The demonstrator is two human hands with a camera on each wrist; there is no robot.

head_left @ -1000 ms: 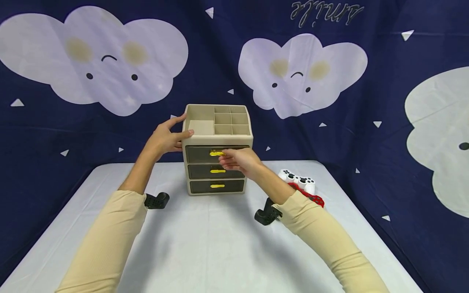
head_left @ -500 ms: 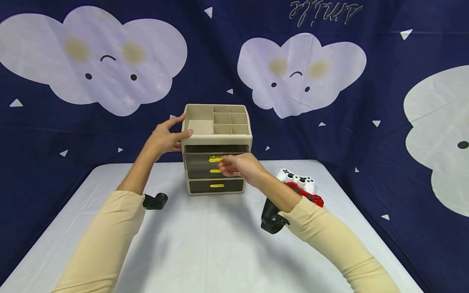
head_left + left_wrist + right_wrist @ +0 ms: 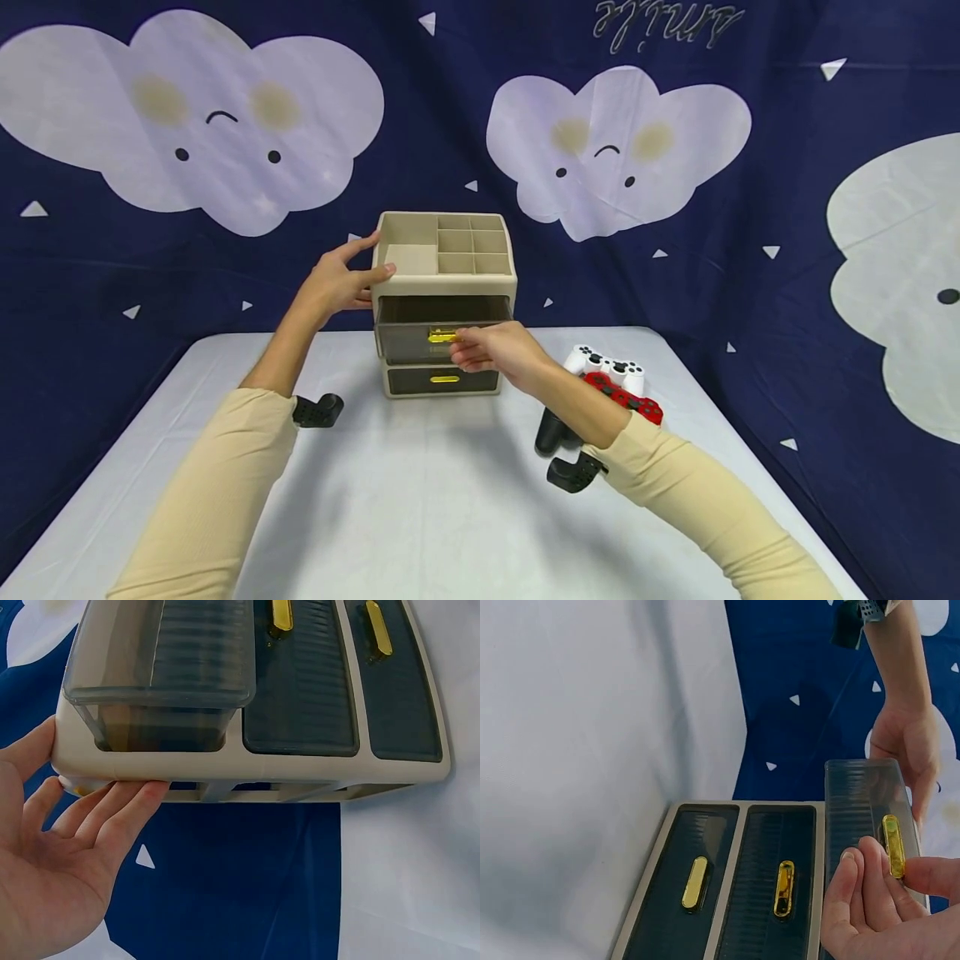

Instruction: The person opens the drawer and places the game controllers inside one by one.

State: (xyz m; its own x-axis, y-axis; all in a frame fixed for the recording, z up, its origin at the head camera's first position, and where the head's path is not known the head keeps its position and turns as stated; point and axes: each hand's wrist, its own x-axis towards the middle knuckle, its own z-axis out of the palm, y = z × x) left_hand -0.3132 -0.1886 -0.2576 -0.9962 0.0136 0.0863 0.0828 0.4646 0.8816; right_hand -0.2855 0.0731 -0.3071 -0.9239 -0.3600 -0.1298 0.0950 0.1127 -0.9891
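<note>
A cream desktop organizer (image 3: 446, 286) with smoked-clear drawers stands at the far middle of the table. Its top drawer (image 3: 405, 340) is pulled partway out and overhangs the one below. My right hand (image 3: 498, 350) pinches that drawer's gold handle (image 3: 893, 846) between thumb and fingers. My left hand (image 3: 337, 283) rests on the organizer's upper left corner, thumb over the top rim. In the left wrist view, its fingers (image 3: 124, 814) lie extended against the side wall. The bottom drawer (image 3: 444, 381) is closed; the middle one (image 3: 769, 881) is closed too.
White (image 3: 607, 365), red (image 3: 622, 397) and black (image 3: 553, 432) game controllers lie right of the organizer, the black one partly under my right forearm. Divided compartments (image 3: 472, 243) form the organizer's top. A dark blue cloud-print cloth (image 3: 435, 150) hangs behind the white table (image 3: 390, 500).
The top drawer was closed a second ago and has slid out toward me, with my right hand on its handle moving back. My left hand has stayed on the organizer's corner.
</note>
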